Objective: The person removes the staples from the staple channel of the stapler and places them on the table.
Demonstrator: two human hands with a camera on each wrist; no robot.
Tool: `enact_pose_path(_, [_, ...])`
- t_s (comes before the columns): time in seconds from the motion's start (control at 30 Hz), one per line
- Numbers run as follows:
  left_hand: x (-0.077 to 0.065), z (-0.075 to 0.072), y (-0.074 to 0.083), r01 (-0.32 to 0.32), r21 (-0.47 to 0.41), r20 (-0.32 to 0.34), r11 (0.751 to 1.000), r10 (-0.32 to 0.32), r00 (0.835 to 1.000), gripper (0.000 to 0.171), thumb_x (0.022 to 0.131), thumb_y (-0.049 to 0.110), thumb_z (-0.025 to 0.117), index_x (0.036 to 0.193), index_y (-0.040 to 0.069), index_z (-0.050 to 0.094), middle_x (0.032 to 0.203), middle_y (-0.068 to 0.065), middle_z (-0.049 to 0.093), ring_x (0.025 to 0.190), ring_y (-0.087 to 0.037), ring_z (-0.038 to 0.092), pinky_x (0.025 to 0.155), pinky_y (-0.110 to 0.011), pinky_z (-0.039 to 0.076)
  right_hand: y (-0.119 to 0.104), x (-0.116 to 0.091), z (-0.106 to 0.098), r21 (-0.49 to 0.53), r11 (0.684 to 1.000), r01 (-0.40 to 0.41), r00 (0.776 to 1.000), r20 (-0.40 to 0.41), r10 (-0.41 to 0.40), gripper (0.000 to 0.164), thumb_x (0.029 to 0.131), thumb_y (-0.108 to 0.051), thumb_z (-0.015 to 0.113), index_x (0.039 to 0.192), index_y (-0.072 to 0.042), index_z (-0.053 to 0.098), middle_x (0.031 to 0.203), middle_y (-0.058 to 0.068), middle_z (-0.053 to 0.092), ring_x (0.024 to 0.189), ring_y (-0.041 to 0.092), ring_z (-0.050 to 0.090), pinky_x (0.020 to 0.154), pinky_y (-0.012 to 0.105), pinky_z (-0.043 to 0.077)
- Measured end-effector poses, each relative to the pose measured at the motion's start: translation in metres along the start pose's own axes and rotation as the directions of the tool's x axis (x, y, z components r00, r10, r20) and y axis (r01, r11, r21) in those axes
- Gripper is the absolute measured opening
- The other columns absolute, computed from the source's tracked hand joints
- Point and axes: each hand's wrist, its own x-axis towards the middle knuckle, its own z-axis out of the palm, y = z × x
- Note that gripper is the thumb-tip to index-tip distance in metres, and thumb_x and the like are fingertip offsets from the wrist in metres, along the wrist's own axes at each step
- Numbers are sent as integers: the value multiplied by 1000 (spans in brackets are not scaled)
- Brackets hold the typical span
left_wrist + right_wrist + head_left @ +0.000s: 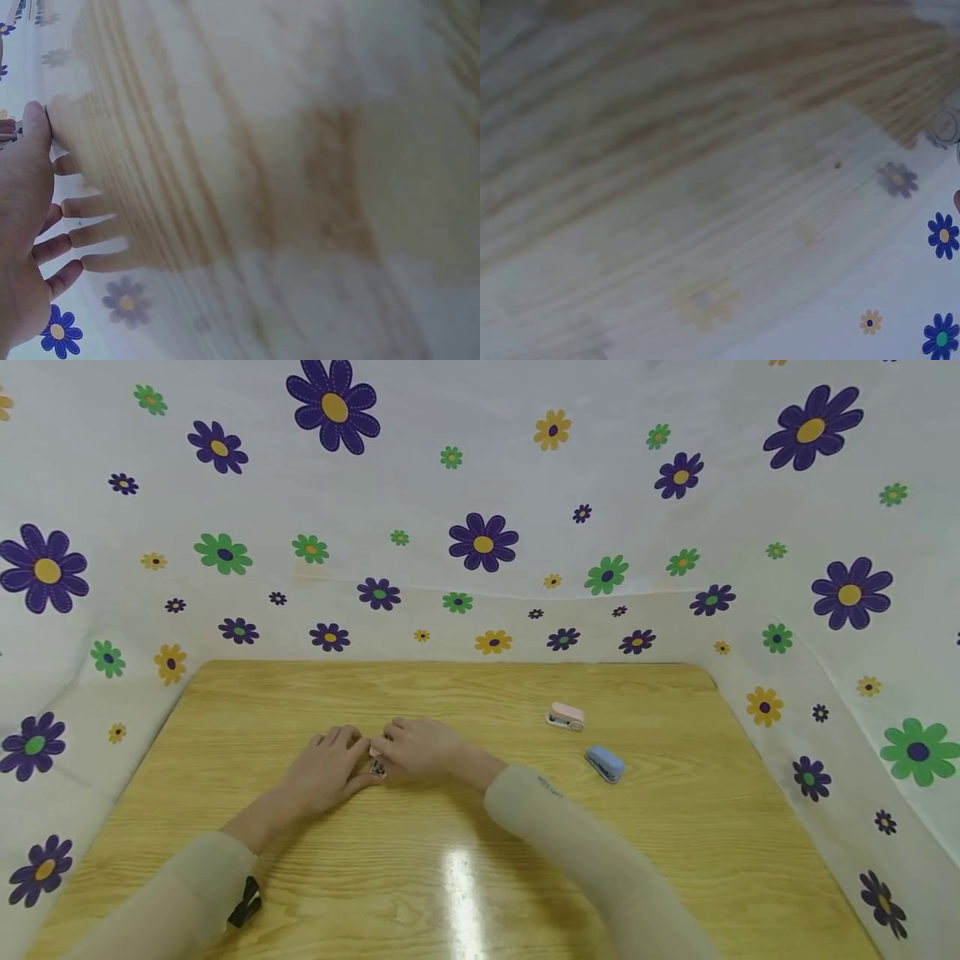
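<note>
Between my two hands, left of the table's middle, is a small stapler (pixel 377 767) showing a bit of pink and some metal; fingers cover most of it. My left hand (pixel 322 770) pinches it from the left with thumb and forefinger. From the right, my right hand (pixel 420 748) grips the same stapler. In the left wrist view the left hand (pixel 26 202) is at the left edge, its other fingers touching the table or just above it. The right wrist view shows only a sliver of a fingertip (pixel 957 201) at its right edge.
A pink mini stapler (pixel 566 715) and a blue mini stapler (pixel 605 763) lie on the wooden table (pixel 465 693) to the right of the hands. A dark strap-like thing (pixel 246 903) shows by the left sleeve. Flower-patterned white cloth (pixel 420 502) surrounds the table.
</note>
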Motion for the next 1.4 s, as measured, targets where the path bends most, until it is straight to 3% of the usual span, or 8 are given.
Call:
enact_pose_path(0.23, [2,0,2,-2,2,14,1000,2,1000,51,100,54,67,129,12,66,126,-16,62,117,-36,60,94,-58,52,9,-1,-1,38,999,-2,1000,-18,2,30,113,-41,44,128,-20,59,114,-3,72,102,12,69,85,23,58])
enact_pose_path(0.43, [4,-2,4,4,-24,24,1000,-3,1000,48,99,53,68,123,12,64,126,-16,61,116,-36,60,91,-56,52,17,-3,-6,32,998,-47,999,-10,48,32,113,-43,44,126,-20,63,121,-4,69,110,12,66,93,24,57])
enact_pose_path(0.63, [3,-4,4,-6,-16,32,1000,6,999,52,99,52,68,133,13,65,125,-16,61,113,-35,60,90,-55,52,21,-3,-5,32,997,-72,993,-92,75,30,111,-42,48,118,-20,67,116,-4,69,104,12,66,87,22,57])
enact_pose_path(0.87, [3,-2,2,-13,-6,20,1000,13,1000,43,100,53,67,121,16,63,122,-15,62,110,-33,60,86,-53,53,29,-6,-5,4,987,-160,966,-207,157,29,110,-44,52,114,-21,70,109,-5,72,96,10,70,80,22,59])
enact_pose_path(1.4, [2,-6,1,5,-27,16,1000,-4,1000,42,99,52,69,122,16,65,122,-15,62,111,-34,61,86,-54,53,44,-3,7,60,948,-313,947,-53,316,34,115,-39,41,129,-24,67,109,-4,68,97,12,66,76,24,57])
